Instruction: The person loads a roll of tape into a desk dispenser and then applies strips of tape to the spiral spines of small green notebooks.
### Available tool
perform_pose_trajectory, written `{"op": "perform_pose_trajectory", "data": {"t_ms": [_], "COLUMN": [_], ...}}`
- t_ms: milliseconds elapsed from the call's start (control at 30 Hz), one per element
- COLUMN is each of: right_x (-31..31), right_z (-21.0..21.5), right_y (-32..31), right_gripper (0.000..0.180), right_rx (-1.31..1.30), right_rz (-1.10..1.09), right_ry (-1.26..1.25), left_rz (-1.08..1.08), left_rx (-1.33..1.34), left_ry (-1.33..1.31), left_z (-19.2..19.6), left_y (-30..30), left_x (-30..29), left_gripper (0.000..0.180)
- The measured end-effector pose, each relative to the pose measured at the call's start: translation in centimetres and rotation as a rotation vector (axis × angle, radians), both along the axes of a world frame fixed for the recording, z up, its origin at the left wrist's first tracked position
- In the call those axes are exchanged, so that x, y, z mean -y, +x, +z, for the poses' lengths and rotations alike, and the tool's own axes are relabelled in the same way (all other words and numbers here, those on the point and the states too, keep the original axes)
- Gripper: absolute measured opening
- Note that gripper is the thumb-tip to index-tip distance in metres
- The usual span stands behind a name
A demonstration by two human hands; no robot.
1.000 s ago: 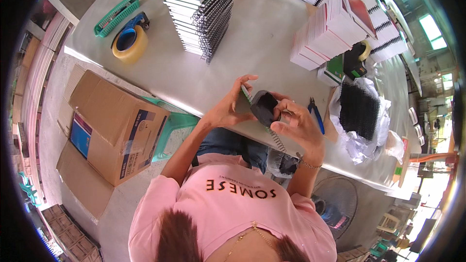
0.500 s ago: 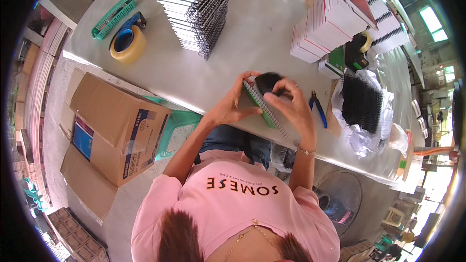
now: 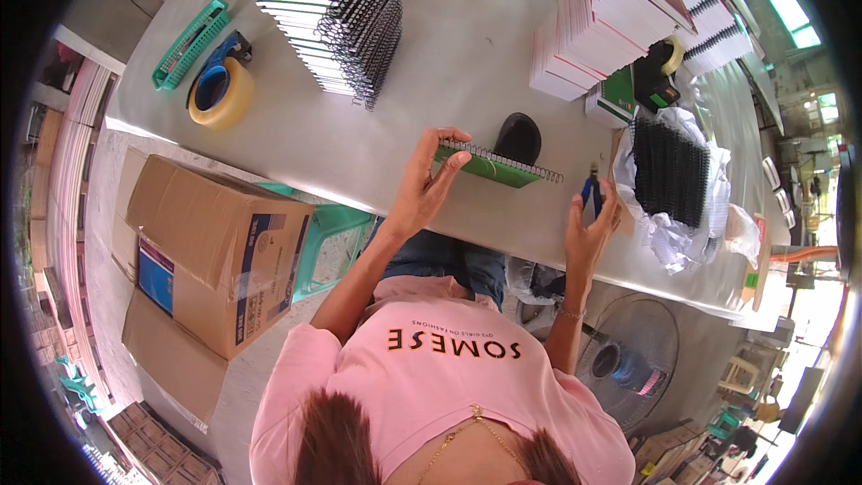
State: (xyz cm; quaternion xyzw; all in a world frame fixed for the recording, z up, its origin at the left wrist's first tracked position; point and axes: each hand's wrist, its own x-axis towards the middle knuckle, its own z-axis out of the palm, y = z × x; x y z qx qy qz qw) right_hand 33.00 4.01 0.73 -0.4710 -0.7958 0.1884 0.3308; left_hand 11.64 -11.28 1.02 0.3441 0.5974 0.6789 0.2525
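My left hand (image 3: 426, 187) grips one end of a green notebook (image 3: 496, 171), thumb in front and fingers behind. The notebook stands on its edge with its black spiral coil (image 3: 549, 176) uppermost, and the coil's end sticks out past the cover on the right. Behind it on the table is a black oval object (image 3: 521, 133) whose kind I cannot make out. My right hand (image 3: 588, 229) is closed around the blue-handled cutting pliers (image 3: 593, 190), their jaws pointing away from me.
Spiral notebooks (image 3: 337, 27) rise in a tall stack at the back left, beside a tape dispenser (image 3: 220, 94) and a green basket (image 3: 190, 43). Unbound page stacks (image 3: 602, 22) stand back right. Black coils (image 3: 669, 181) lie on white wrapping at right. An open carton (image 3: 215, 260) sits left below the table.
My right hand has left the notebook, moved right and taken hold of the pliers. My left hand has turned the notebook to lie more crosswise.
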Motion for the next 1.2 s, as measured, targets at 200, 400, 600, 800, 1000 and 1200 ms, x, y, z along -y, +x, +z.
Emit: {"op": "perform_pose_trajectory", "data": {"t_ms": [200, 400, 600, 800, 1000, 1200], "right_x": [5.9, 9.5, 10.5, 10.9, 9.0, 7.6], "right_z": [5.9, 3.8, 3.2, 3.4, 5.3, 9.3], "right_y": [-3.8, -7.6, -8.7, -8.4, -7.3, -6.1], "right_gripper": [0.049, 0.051, 0.052, 0.052, 0.035, 0.035], "right_rx": [-0.230, -0.164, -0.111, -0.095, -0.822, -0.637], "right_rz": [0.374, 0.614, 0.553, 0.555, 0.797, 0.779], "right_ry": [0.027, 0.076, 0.094, 0.050, -1.502, -1.401], "left_rz": [0.030, -0.036, -0.040, -0.015, 0.086, 0.088], "left_rx": [0.012, -0.066, -0.138, -0.112, -0.379, -0.382], "left_ry": [-0.062, -0.090, -0.095, -0.134, -0.210, -0.240], "left_z": [0.7, 1.3, 1.5, 1.3, 0.8, 4.9], "left_y": [-0.7, -1.5, -1.6, -1.0, 0.0, 0.2], "left_x": [0.5, 0.6, 1.4, 1.5, 1.8, 1.6], "left_gripper": [0.023, 0.019, 0.026, 0.026, 0.026, 0.020]}}
